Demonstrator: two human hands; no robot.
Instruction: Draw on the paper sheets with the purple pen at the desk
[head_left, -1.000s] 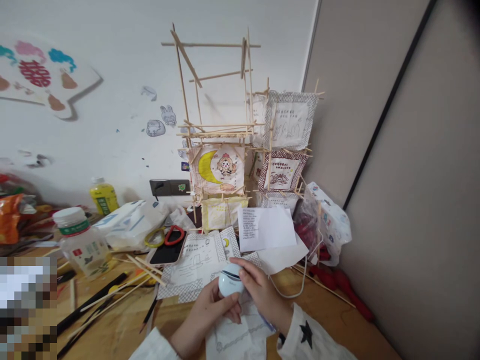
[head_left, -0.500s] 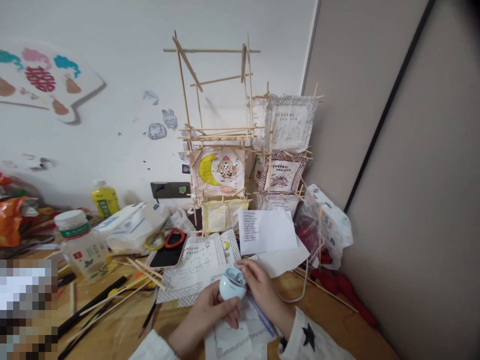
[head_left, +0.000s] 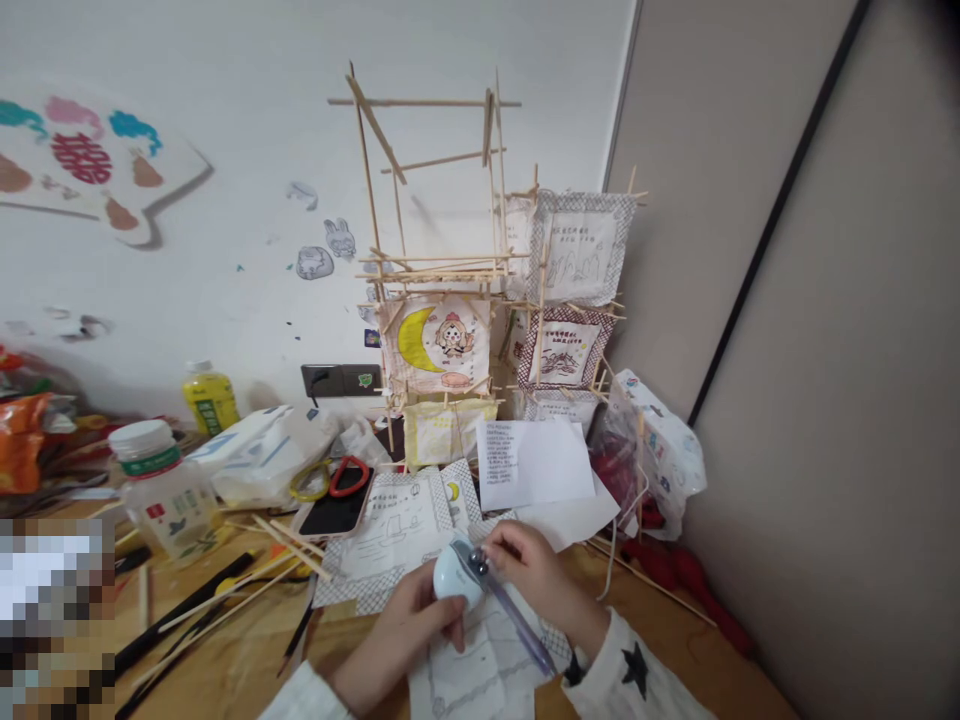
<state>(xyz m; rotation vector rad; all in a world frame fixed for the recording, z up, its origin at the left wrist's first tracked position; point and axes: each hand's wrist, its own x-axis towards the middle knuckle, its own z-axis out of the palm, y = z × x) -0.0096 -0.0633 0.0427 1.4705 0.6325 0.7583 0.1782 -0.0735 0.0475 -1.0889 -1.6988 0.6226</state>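
My left hand (head_left: 412, 625) is wrapped round a small, rounded light-blue earbud case (head_left: 454, 578), tilted to the right. Shiny dark round parts show at the opening on the right side of the case. There the fingers of my right hand (head_left: 529, 570) are pinched together; what they hold, if anything, is hidden. Below the right hand lies a purple pen (head_left: 525, 632) on drawn paper sheets (head_left: 480, 675). More sheets with ink drawings (head_left: 390, 530) lie just behind the case.
A stick frame (head_left: 431, 275) hung with drawn panels stands at the back. On the left are a black phone (head_left: 339, 508), red-handled scissors (head_left: 350, 476), loose sticks (head_left: 225, 590) and a white-capped bottle (head_left: 161, 490). A plastic bag (head_left: 660, 450) and red cloth (head_left: 697, 580) lie right.
The case has turned and tipped to the right in my left hand, and dark shiny parts now show at its opening. My right hand has shifted slightly right.
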